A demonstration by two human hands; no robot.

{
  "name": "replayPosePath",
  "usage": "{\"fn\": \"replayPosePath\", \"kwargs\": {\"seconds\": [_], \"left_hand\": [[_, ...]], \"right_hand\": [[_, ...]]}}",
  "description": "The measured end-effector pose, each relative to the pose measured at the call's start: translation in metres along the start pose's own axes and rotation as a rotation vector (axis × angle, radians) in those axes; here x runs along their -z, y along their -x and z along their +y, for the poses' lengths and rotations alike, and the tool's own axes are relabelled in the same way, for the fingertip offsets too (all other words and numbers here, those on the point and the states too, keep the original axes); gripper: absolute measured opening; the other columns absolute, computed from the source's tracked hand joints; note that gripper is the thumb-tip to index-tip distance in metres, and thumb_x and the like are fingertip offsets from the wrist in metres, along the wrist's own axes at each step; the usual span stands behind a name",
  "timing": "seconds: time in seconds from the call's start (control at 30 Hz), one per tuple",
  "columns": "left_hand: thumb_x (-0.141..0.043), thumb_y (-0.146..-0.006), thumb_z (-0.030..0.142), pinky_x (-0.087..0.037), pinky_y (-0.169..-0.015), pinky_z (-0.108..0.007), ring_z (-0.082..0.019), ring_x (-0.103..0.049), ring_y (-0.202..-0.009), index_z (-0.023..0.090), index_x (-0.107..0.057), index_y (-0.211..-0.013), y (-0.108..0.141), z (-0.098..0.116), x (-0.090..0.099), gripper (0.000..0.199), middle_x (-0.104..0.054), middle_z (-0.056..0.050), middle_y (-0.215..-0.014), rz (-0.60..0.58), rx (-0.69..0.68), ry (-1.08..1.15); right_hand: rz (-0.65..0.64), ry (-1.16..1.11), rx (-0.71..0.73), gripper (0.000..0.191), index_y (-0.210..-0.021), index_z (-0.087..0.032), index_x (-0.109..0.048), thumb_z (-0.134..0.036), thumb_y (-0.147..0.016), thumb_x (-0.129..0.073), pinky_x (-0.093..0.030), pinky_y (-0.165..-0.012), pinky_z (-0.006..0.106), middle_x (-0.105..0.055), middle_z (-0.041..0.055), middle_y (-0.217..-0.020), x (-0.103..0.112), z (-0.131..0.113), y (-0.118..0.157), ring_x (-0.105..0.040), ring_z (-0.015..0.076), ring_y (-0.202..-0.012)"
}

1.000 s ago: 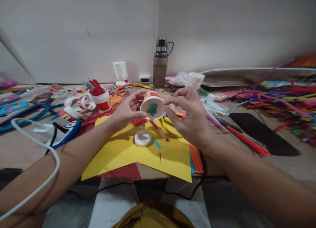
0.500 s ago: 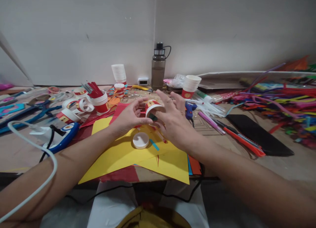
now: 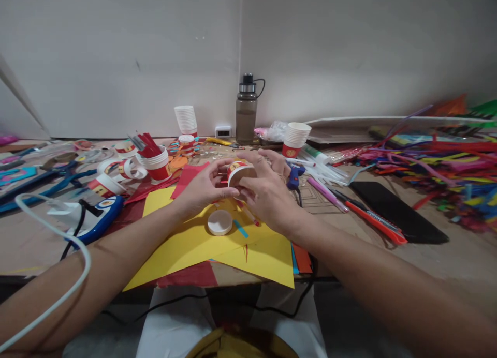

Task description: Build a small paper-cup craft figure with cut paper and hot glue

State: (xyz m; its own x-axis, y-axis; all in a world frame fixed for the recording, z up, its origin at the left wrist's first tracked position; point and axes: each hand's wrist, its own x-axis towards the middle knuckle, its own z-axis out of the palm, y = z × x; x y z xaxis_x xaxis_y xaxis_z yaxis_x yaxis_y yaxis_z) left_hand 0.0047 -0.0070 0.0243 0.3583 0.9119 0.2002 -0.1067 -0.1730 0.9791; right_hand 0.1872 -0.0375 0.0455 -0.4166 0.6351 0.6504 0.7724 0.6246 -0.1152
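Observation:
Both hands hold a red and white paper cup [image 3: 236, 174], tilted so its mouth faces me, above yellow paper [image 3: 174, 244]. My left hand [image 3: 204, 187] grips the cup's left side, thumb near the rim. My right hand [image 3: 267, 190] wraps its right side, with fingers at the cup's mouth; whether they hold anything small is hidden. Just below lies a round white cup base [image 3: 219, 222]. A small blue strip [image 3: 240, 228] rests beside it on the yellow paper. A red-tipped stick or pen [image 3: 252, 217] shows partly under my right hand.
Cut cup pieces [image 3: 106, 182] and a paper cup [image 3: 157, 164] of red sticks lie left, near a blue and white power strip [image 3: 97, 218]. A bottle [image 3: 246, 115] stands behind. At right are a glue gun [image 3: 295, 177], a red cutter [image 3: 375, 223] and a black phone-like slab [image 3: 399, 213].
My right-hand fingers have come down and closed in around the cup's mouth, where they were more spread before. The cup stays in both hands, and the view has shifted slightly.

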Motion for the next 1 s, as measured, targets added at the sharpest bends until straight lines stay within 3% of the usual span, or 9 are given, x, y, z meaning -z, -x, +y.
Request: {"fn": "replayPosePath", "kwargs": {"seconds": [0.43, 0.77, 1.0], "left_hand": [[-0.084, -0.059, 0.023, -0.046, -0.100, -0.039, -0.027, -0.054, -0.121, 0.019, -0.052, -0.124, -0.002, -0.006, 0.004, 0.073, -0.058, -0.012, -0.127, 0.029, 0.048, 0.086], [-0.083, -0.061, 0.022, -0.048, -0.095, -0.038, -0.026, -0.056, -0.118, 0.020, -0.051, -0.125, 0.000, -0.004, 0.001, 0.072, -0.057, -0.013, -0.127, 0.030, 0.112, 0.123], [-0.084, -0.062, 0.025, -0.045, -0.098, -0.037, -0.025, -0.056, -0.118, 0.019, -0.052, -0.125, -0.003, -0.007, 0.008, 0.071, -0.058, -0.013, -0.127, 0.028, 0.089, 0.130]], "right_hand": [[0.187, -0.211, -0.176, 0.013, -0.084, -0.028, -0.075, -0.027, -0.087, -0.063, -0.037, -0.095, 0.047, -0.061, 0.0035, -0.120, 0.005, 0.014, -0.004, -0.049, 0.0261, -0.110], [0.166, -0.246, -0.182, 0.004, -0.080, -0.028, -0.074, -0.025, -0.080, -0.070, -0.036, -0.095, 0.045, -0.063, 0.0028, -0.117, 0.006, 0.013, -0.004, -0.051, 0.0253, -0.110], [0.193, -0.518, -0.289, 0.006, -0.083, -0.021, -0.070, -0.025, -0.083, -0.066, -0.041, -0.093, 0.041, -0.068, 0.0048, -0.106, 0.008, 0.019, -0.006, -0.059, 0.0208, -0.102]]}}
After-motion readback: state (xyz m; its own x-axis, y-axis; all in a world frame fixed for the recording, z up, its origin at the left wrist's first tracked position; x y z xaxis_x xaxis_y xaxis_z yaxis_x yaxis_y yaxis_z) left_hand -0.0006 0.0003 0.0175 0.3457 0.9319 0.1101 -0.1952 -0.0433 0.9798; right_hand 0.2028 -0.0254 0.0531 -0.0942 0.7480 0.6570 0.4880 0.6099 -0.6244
